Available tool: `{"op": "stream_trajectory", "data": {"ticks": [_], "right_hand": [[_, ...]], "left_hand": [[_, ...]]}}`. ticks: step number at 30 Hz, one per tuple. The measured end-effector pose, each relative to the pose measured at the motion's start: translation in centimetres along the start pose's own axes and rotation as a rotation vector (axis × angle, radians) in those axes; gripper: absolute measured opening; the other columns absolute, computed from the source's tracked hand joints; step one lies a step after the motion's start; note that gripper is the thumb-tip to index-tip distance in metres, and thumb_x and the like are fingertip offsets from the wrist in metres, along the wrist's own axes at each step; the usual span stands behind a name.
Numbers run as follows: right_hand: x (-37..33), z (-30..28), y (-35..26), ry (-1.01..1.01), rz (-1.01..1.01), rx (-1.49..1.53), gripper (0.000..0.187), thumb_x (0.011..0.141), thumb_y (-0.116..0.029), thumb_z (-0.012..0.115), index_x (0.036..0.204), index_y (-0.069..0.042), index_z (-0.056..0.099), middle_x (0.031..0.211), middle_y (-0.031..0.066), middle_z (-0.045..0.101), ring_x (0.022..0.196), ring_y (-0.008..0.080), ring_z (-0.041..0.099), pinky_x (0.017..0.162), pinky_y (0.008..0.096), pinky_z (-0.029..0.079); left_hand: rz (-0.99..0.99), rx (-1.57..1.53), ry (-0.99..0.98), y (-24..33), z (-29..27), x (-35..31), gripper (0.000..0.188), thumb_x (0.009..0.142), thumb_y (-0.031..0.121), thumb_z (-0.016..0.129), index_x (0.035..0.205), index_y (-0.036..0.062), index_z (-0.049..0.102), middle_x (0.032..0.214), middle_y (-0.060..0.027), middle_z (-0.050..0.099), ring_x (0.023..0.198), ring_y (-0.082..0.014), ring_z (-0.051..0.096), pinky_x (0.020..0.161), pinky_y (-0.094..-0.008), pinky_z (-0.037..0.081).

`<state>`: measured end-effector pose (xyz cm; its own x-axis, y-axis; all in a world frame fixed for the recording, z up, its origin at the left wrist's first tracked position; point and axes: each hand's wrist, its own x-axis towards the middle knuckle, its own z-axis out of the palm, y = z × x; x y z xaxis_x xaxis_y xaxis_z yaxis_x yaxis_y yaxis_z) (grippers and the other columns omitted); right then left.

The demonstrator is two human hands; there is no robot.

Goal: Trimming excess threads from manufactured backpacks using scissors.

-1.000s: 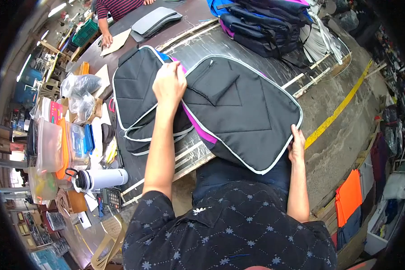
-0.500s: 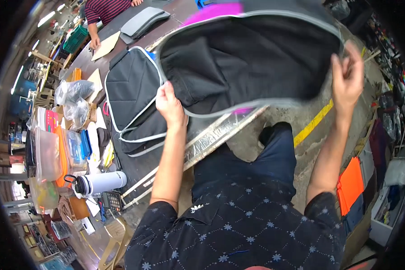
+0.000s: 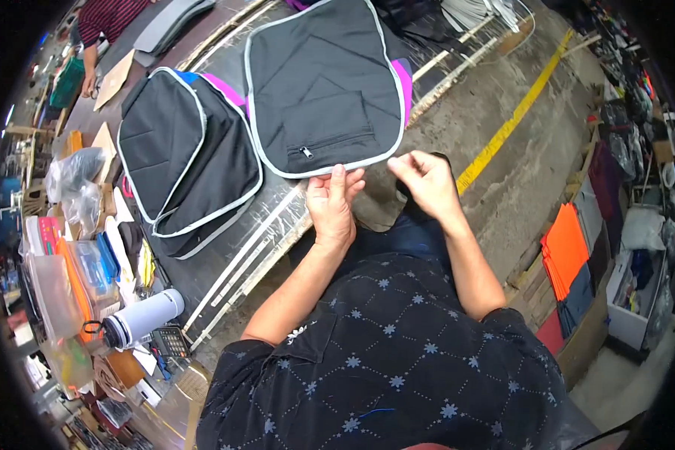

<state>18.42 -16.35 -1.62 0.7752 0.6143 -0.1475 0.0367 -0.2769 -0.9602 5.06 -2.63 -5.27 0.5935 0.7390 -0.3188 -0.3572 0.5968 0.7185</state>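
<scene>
In front of me a black backpack panel (image 3: 322,82) with light grey binding lies flat, with purple fabric showing at its edges. Near its lower edge is a zipped pocket (image 3: 330,131) with a silver zipper pull (image 3: 306,152). My left hand (image 3: 333,204) pinches the bound edge, thumb on top and fingers underneath. Just off the panel's lower right corner, my right hand (image 3: 429,184) has its fingertips pressed together; whether anything thin is between them cannot be made out. To the left sits another black backpack piece (image 3: 191,150) with grey binding and blue and purple parts.
Further left on the dark table are a white bottle (image 3: 146,315), a calculator (image 3: 171,341), plastic bins (image 3: 55,292) and plastic bags (image 3: 79,176). At the far left a person in a striped shirt (image 3: 109,19) reaches toward a tan sheet (image 3: 114,81). Orange fabric (image 3: 565,251) lies at the right.
The panel has come down from the air onto the table and now shows its zipped pocket side. My right hand has moved left and inward, off the panel. My left hand has shifted right along its edge.
</scene>
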Motion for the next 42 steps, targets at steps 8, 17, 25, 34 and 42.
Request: {"op": "stream_trajectory", "data": {"ticks": [8,17,25,34,42], "right_hand": [[-0.9,1.9,1.2,0.143,0.095,0.314,0.018,0.104,-0.023,0.08,0.101,-0.005,0.077,0.081,-0.0097,0.062,0.069,0.0015,0.048,0.061,0.0232,0.037],[-1.0,2.0,1.9,0.068,-0.035,0.358,0.014,0.107,-0.019,0.076,0.105,-0.006,0.076,0.08,-0.0129,0.056,0.067,-0.0003,0.043,0.058,0.023,0.031],[-0.9,1.8,1.9,0.038,-0.084,0.336,0.015,0.107,-0.02,0.076,0.106,-0.005,0.075,0.082,-0.0131,0.057,0.068,-0.0003,0.044,0.06,0.0226,0.033],[-1.0,1.0,1.6,0.013,-0.037,0.206,0.015,0.106,-0.02,0.078,0.102,-0.005,0.074,0.082,-0.0128,0.057,0.071,0.0,0.045,0.061,0.0225,0.034],[-0.9,0.9,1.9,0.013,-0.036,0.149,0.018,0.106,-0.021,0.078,0.098,-0.006,0.071,0.081,-0.0122,0.058,0.071,-0.0005,0.045,0.06,0.023,0.034]], "left_hand": [[-0.064,0.049,-0.074,-1.5,1.3,-1.9,0.028,0.108,0.022,0.075,0.123,0.0011,0.064,0.112,-0.0104,0.076,0.087,-0.0173,0.077,0.072,-0.0282,0.061],[0.36,0.671,-0.352,2.8,1.6,-3.8,0.015,0.1,0.012,0.081,0.109,0.0016,0.076,0.082,-0.0034,0.074,0.061,-0.0129,0.064,0.058,-0.0284,0.051],[1.008,1.408,-0.609,6.2,3.3,2.4,0.023,0.089,0.008,0.082,0.111,0.0138,0.082,0.097,-0.0038,0.076,0.087,-0.0243,0.075,0.071,-0.0382,0.058],[1.174,1.526,-0.814,6.3,3.8,3.4,0.016,0.085,0.008,0.08,0.099,0.0111,0.075,0.094,-0.0039,0.071,0.076,-0.0253,0.072,0.065,-0.0384,0.057],[0.712,1.16,-0.628,5.3,2.7,2.0,0.009,0.094,-0.002,0.071,0.102,0.0014,0.07,0.087,-0.0067,0.064,0.06,-0.0135,0.061,0.056,-0.0303,0.048]]}}
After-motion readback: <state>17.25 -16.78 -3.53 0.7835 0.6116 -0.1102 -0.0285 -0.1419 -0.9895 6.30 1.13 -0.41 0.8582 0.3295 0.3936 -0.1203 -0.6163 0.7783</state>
